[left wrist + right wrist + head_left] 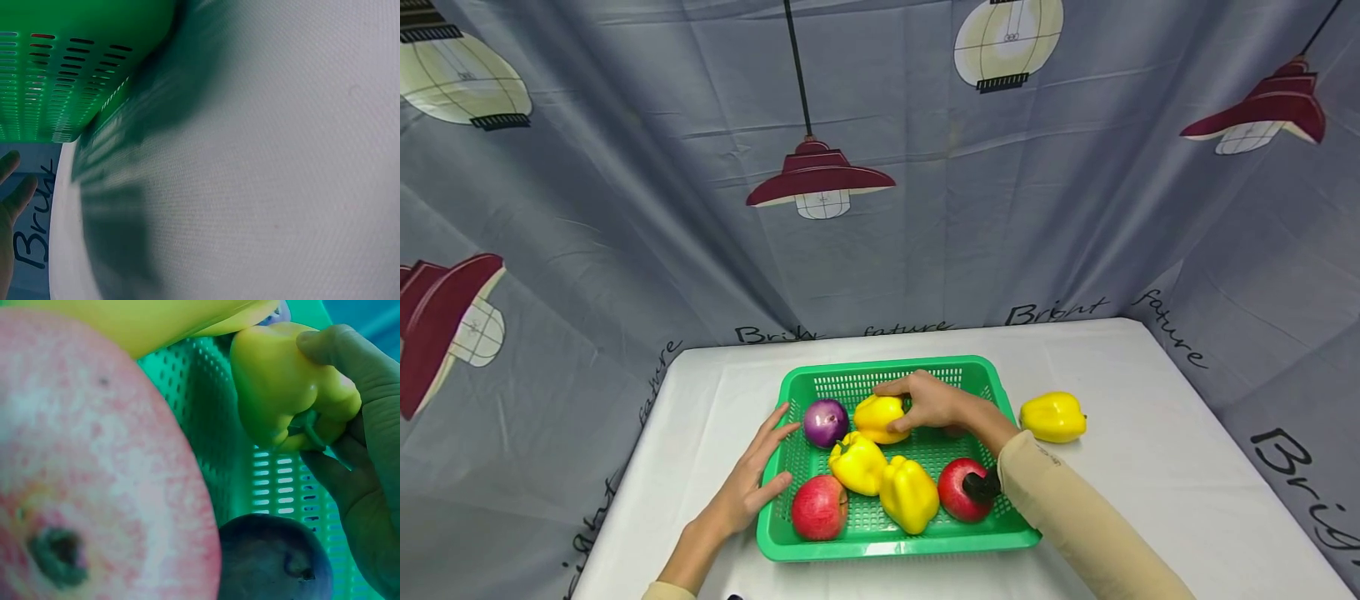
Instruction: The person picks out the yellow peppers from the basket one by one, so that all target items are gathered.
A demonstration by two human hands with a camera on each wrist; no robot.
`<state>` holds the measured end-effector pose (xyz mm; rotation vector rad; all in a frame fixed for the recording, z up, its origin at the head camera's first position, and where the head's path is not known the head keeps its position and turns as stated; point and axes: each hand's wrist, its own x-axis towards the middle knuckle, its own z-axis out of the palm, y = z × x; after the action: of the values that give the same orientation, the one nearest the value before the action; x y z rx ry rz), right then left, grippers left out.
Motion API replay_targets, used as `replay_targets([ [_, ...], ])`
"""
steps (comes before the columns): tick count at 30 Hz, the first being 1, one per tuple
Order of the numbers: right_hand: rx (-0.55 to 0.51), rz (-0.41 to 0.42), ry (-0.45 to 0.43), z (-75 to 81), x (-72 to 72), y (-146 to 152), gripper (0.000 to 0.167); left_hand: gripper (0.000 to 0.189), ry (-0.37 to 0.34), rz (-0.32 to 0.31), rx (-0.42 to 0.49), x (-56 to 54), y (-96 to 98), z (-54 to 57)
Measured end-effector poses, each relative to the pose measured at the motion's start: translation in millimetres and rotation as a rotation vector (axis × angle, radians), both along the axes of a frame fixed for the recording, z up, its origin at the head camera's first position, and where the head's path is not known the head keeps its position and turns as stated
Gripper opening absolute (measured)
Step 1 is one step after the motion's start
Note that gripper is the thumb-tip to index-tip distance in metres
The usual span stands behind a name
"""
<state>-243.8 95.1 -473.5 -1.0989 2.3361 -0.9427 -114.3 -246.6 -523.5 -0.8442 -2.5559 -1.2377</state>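
My right hand (pixel 931 402) grips a yellow bell pepper (pixel 877 417) inside the green basket (pixel 898 550), near its far wall. In the right wrist view, the thumb lies on the side of the pepper (pixel 272 387) and its green stem faces the palm. My left hand (pixel 747 483) is at the basket's left rim with fingers extended, holding nothing. Two more yellow bell peppers (pixel 857 463) lie in the basket's middle, with a purple onion (pixel 826 422) at the back left and a red apple (pixel 819 507) at the front left.
A red fruit (pixel 961 490) sits at the basket's right, partly behind the wrist camera. A dark round fruit or vegetable (pixel 275 559) lies below my right hand, mostly hidden in the head view. Another yellow bell pepper (pixel 1052 417) rests on the white table (pixel 1120 483), right of the basket.
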Motion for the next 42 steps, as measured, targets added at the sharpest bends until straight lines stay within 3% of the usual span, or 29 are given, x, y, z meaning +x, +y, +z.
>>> replay_targets([
  [15,-0.121,-0.028,0.028,3.8,-0.7,4,0.062,0.065,0.008,-0.002,-0.015,-1.9,-2.0,-2.3],
  [28,-0.221,-0.059,-0.034,9.9,-1.3,13,0.064,0.066,0.014,-0.004,-0.022,-1.5,-2.9,-2.9],
  [42,-0.249,-0.06,-0.099,30.6,3.1,27,0.061,0.066,0.009,-0.007,-0.017,-2.0,-2.3,-2.8],
])
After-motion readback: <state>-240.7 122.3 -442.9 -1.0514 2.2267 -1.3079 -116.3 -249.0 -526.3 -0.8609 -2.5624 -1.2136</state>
